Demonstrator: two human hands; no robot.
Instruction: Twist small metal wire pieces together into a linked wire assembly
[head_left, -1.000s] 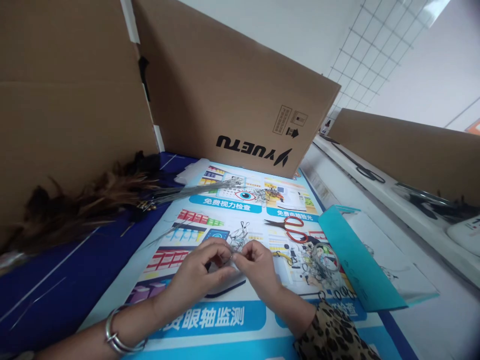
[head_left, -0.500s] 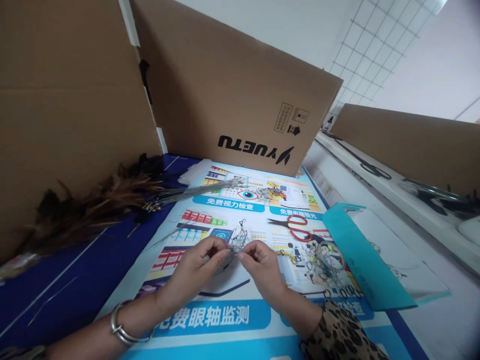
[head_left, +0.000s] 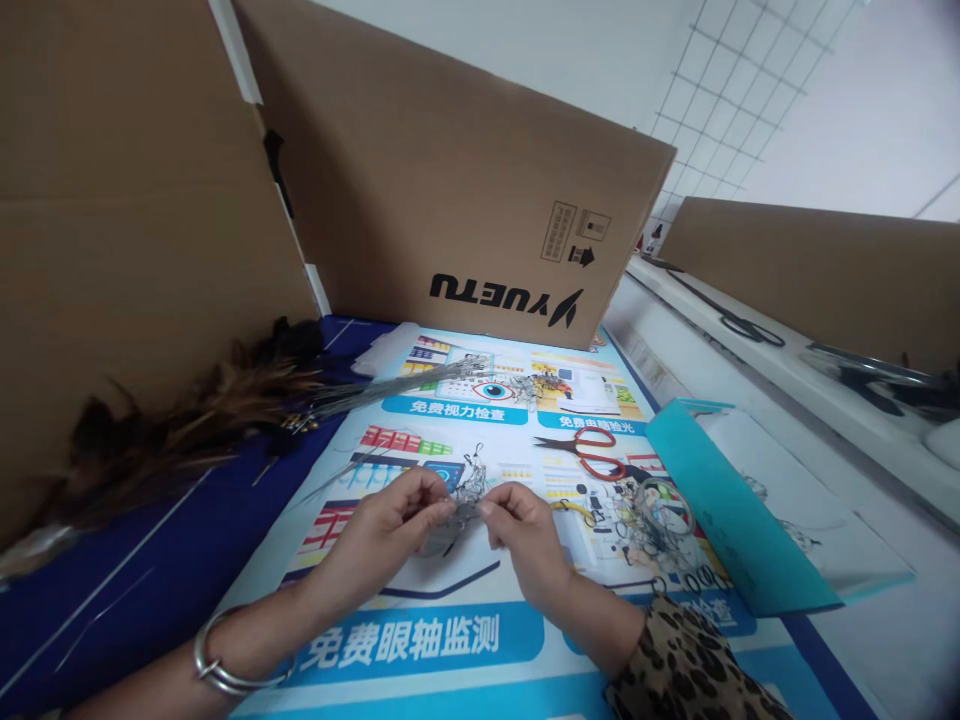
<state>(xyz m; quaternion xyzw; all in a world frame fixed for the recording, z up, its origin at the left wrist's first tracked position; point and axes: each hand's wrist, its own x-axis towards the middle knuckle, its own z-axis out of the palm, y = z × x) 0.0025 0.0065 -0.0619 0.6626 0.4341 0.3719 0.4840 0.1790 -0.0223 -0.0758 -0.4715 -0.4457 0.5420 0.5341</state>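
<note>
A tangled piece of thin dark and silvery wire (head_left: 471,488) stands up between my two hands, over the printed sheet. My left hand (head_left: 411,515) pinches its lower left side between thumb and fingertips. My right hand (head_left: 521,525) is closed in a pinch at its right side, a little apart from the left. The exact wire ends in my fingers are too fine to make out. To the right of my right hand lies a pile of wire bits and small rings (head_left: 649,525). Scissors with orange-red handles (head_left: 592,452) rest beyond that hand.
Long straight wires (head_left: 397,385) and a small wire heap (head_left: 534,388) lie farther back. Brown feathers (head_left: 180,420) are on the left. Cardboard panels (head_left: 450,170) wall off the back and left. A teal folder (head_left: 739,510) stands at the right.
My hands have drawn slightly apart, with the tangled wire now showing between them. The camera view has shifted a little.
</note>
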